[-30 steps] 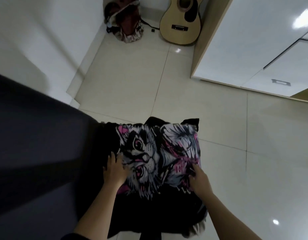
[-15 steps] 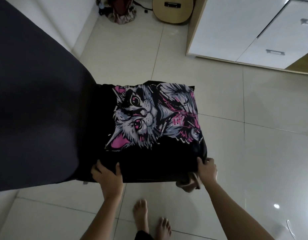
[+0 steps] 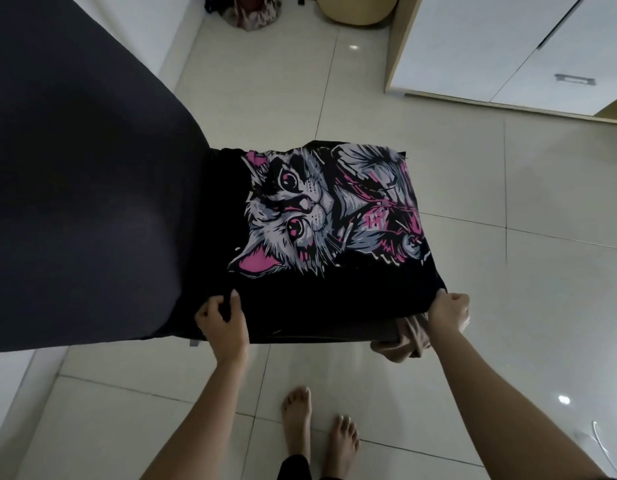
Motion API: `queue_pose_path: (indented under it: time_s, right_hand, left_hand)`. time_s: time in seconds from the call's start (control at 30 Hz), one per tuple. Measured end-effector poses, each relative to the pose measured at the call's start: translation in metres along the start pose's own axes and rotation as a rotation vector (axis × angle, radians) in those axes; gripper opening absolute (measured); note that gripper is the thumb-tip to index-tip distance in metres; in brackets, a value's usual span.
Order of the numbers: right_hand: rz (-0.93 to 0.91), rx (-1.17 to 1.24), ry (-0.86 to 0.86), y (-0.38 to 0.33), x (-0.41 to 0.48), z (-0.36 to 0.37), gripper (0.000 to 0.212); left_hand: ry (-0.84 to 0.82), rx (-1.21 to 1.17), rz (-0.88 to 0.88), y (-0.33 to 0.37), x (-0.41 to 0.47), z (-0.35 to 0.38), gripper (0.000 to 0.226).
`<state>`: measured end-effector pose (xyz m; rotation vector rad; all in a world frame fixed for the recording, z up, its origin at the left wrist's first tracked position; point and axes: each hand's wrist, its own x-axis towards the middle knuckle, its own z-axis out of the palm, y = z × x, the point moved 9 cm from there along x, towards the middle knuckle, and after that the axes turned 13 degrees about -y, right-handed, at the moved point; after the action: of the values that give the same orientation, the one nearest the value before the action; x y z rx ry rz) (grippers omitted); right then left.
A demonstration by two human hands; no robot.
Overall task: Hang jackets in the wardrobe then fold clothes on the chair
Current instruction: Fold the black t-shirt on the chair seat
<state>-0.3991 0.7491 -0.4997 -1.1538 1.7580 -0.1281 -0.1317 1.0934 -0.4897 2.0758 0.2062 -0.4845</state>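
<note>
Pinching shirt (image 3: 321,299) near edge in curled fingers of left hand (image 3: 222,323) and right hand (image 3: 449,311); spread flat beyond fingertips on chair (image 3: 75,202), printed cat's ears pointing leftward; long axis unclear.

Both hands (image 3: 223,323) (image 3: 450,310) on cat-print shirt (image 3: 317,220)

— What closes off the left of the seat?
— The dark chair backrest (image 3: 92,202) rises along the whole left edge; nothing passes there.
— And on the seat?
— The cat-print T-shirt (image 3: 317,303) covers it edge to edge. The left hand (image 3: 224,320) grips the shirt at the near-left corner, the right hand (image 3: 449,311) at the near-right corner, where a beige cloth (image 3: 404,341) hangs off.
— Open room?
— Tiled floor (image 3: 508,306) lies open off the far and right edges. The white wardrobe (image 3: 473,39) stands well apart, far right. A guitar (image 3: 355,8) and a bag (image 3: 251,12) sit by the far wall. Bare feet (image 3: 296,420) stand near the near edge.
</note>
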Motion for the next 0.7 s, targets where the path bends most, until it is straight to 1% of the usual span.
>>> queue_pose_path:
  time_s: [0.03, 0.1, 0.17, 0.2, 0.27, 0.3, 0.37, 0.4, 0.43, 0.47, 0.5, 0.53, 0.57, 0.6, 0.63, 0.67, 0.7]
  right_hand:
    - [-0.011, 0.076, 0.004, -0.001, 0.000, -0.001, 0.008]
    - [-0.041, 0.151, 0.001, -0.003, 0.002, -0.001, 0.020]
    - [-0.050, 0.160, -0.028, -0.003, 0.005, -0.001, 0.032]
    - [-0.051, 0.167, -0.047, -0.004, 0.005, 0.000, 0.031]
    - [-0.035, 0.230, -0.082, -0.004, 0.002, 0.000, 0.016]
    - [-0.014, 0.304, -0.111, -0.002, 0.002, 0.000, 0.009]
    - [0.061, 0.565, -0.238, 0.002, 0.000, 0.007, 0.010]
    - [0.099, 0.703, -0.324, 0.001, -0.004, 0.013, 0.016]
    - [0.124, 0.827, -0.412, -0.003, -0.010, 0.018, 0.026]
    - [0.153, 0.921, -0.498, -0.009, -0.019, 0.022, 0.039]
    - [0.169, 0.957, -0.579, -0.015, -0.029, 0.025, 0.048]
    - [0.174, 0.971, -0.665, -0.023, -0.038, 0.028, 0.051]
    - [0.188, 0.981, -0.710, -0.026, -0.045, 0.028, 0.051]
    - [0.191, 0.987, -0.743, -0.029, -0.049, 0.029, 0.057]
    - [0.213, 0.981, -0.728, -0.028, -0.050, 0.027, 0.063]
    - [0.223, 0.985, -0.715, -0.028, -0.053, 0.025, 0.058]
    - [0.230, 0.974, -0.684, -0.029, -0.055, 0.020, 0.040]
  left_hand:
    - [-0.021, -0.076, -0.023, 0.000, 0.000, 0.001, 0.021]
    - [-0.065, -0.230, -0.154, -0.013, 0.000, 0.004, 0.025]
    - [-0.130, -0.305, -0.319, -0.030, 0.000, 0.011, 0.039]
    - [-0.193, -0.287, -0.388, -0.037, 0.001, 0.016, 0.041]
    - [-0.348, -0.256, -0.464, -0.039, -0.002, 0.026, 0.034]
    - [-0.403, -0.264, -0.477, -0.036, -0.005, 0.029, 0.031]
    - [-0.483, -0.292, -0.489, -0.030, -0.009, 0.030, 0.036]
    - [-0.506, -0.324, -0.482, -0.027, -0.008, 0.029, 0.039]
    - [-0.502, -0.372, -0.461, -0.020, -0.009, 0.026, 0.040]
    - [-0.459, -0.430, -0.439, -0.014, -0.008, 0.018, 0.039]
    - [-0.404, -0.490, -0.436, -0.011, -0.006, 0.010, 0.038]
    - [-0.366, -0.553, -0.433, -0.006, -0.005, 0.003, 0.038]
    - [-0.356, -0.583, -0.431, -0.003, -0.003, -0.002, 0.039]
    - [-0.360, -0.585, -0.429, 0.000, -0.002, -0.004, 0.040]
    - [-0.372, -0.565, -0.436, 0.004, -0.003, -0.006, 0.041]
    - [-0.372, -0.537, -0.444, 0.004, -0.003, -0.007, 0.040]
    - [-0.353, -0.492, -0.448, 0.007, -0.004, -0.011, 0.042]
